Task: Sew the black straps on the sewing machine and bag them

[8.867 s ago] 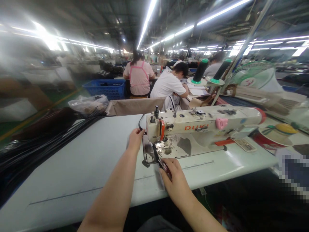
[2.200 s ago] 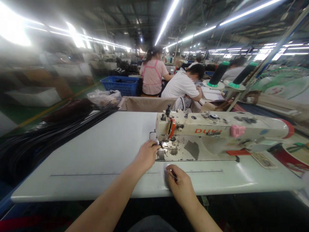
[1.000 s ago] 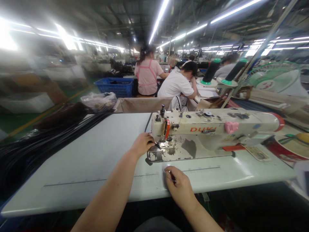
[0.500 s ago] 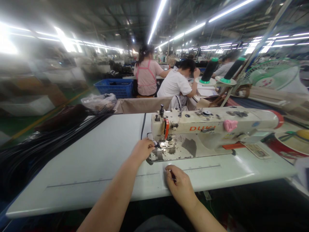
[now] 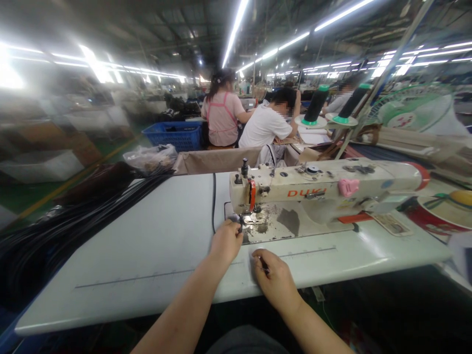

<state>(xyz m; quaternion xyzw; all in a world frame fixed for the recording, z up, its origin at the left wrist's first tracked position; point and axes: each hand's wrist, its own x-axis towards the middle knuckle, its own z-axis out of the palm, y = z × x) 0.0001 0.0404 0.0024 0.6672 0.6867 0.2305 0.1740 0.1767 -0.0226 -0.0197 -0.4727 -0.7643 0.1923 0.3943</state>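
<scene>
My left hand [image 5: 226, 241] is closed, its thumb and finger pinching the end of a black cord at the front left of the sewing machine's needle area. Behind the hand, this black cord [image 5: 214, 201] runs back across the table. The white sewing machine [image 5: 273, 187] stands to the right of that hand, with a worn metal bed [image 5: 273, 228] under its arm. On the table's front part rests my right hand [image 5: 273, 275], fingers curled round a small dark thing that is mostly hidden by them.
A bundle of long black cords [image 5: 73, 231] hangs over the left of the white table [image 5: 158, 231]. Two black thread cones [image 5: 315, 105] stand behind the machine. A beige cloth-lined bin [image 5: 214, 161] and a blue crate [image 5: 173, 135] lie beyond, near two seated co-workers.
My left hand has come nearer to me and slightly right, drawing the cord end away from the needle area. My right hand stays in nearly the same place.
</scene>
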